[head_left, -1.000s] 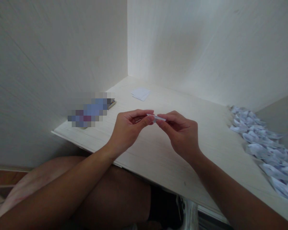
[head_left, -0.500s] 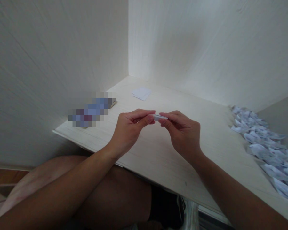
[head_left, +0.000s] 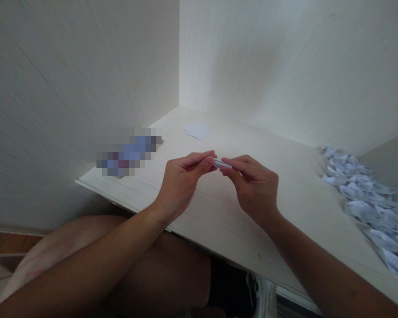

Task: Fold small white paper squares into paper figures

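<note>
A small folded piece of white paper (head_left: 220, 163) is held up between both hands, above the middle of the table. My left hand (head_left: 185, 176) pinches its left end between thumb and fingers. At its right end, my right hand (head_left: 257, 181) grips it the same way, with a bit of the paper's edge showing past the thumb. The fingertips hide much of the paper. Beyond the hands, some flat white sheets (head_left: 197, 130) lie on the table, slightly overlapping.
Many folded white paper pieces (head_left: 361, 190) are heaped along the table's right side. A blurred-out object (head_left: 129, 154) lies by the left wall. Pale walls (head_left: 239, 57) enclose the white table (head_left: 219, 225) at the back and left. My legs are below its front edge.
The paper between my fingers looks slimmer and more tightly folded, and its tilt has shifted slightly. Both hands keep their pinch in nearly the same place.
</note>
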Demonstrator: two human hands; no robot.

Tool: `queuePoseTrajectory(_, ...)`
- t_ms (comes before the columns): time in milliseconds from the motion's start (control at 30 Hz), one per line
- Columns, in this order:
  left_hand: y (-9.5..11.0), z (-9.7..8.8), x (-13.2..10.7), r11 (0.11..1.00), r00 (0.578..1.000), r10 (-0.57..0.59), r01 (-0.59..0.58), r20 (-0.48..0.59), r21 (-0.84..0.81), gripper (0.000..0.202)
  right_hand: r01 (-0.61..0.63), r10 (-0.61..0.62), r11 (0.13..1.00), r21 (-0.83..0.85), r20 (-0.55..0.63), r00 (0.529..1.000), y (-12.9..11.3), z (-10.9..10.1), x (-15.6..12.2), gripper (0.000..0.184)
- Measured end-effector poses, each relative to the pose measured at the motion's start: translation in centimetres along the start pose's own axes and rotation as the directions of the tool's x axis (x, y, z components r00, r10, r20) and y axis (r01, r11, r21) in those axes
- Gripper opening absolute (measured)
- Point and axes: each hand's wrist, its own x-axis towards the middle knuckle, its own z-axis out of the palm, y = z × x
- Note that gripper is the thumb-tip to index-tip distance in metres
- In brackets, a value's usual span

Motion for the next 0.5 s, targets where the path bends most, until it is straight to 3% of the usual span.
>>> queuePoseTrajectory(200,0.5,-0.1,-0.1,0.986,0.995,0.092,-0.096,0.029,0.136,0.015,-0.029,0.029,0.996,0.089,0.001,1.0,-0.2,0.1,0.0,0.018)
queuePoseTrajectory(367,1.8,-0.2,0.0,0.906,0.974,0.208,-0.225,0.084,0.36,0.01,-0.079,0.076,0.978,0.193,0.02,0.997,-0.2,0.0,0.1,0.02)
queuePoseTrajectory(500,2.0,-0.4,0.1,0.882,0.966,0.233,-0.258,0.112,0.395,0.01,-0.077,0.075,0.982,0.171,0.017,0.997,-0.2,-0.1,0.1,0.021)
